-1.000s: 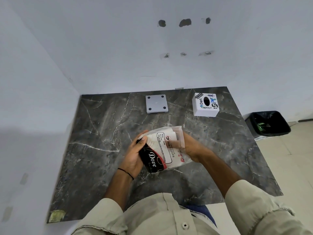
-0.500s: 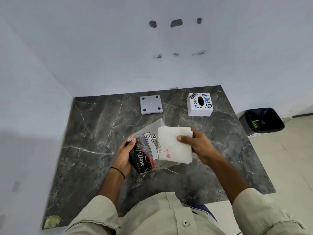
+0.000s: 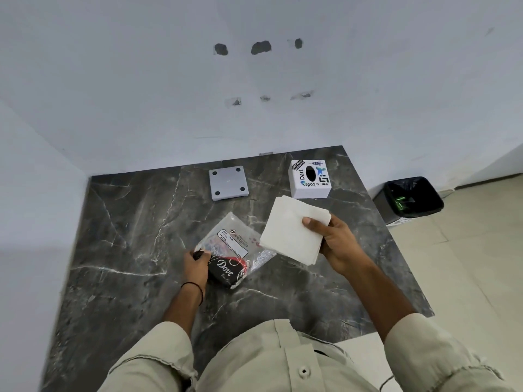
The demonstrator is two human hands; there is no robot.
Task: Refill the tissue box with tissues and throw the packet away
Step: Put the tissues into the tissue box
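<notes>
Above the dark marble table (image 3: 119, 250), the right hand (image 3: 336, 244) is closed on a stack of white tissues (image 3: 294, 229), thumb on top, fingers beneath; the stack's long axis runs from near right to far left, tilted toward the tissue box (image 3: 310, 179). Left of it, the left hand (image 3: 196, 265) pinches the near-left edge of the flattened plastic packet (image 3: 235, 250), which lies on the table, its open end pointing far. The box's grey base plate (image 3: 228, 183) lies separately at far centre. A black waste bin (image 3: 409, 199) stands on the floor at right.
</notes>
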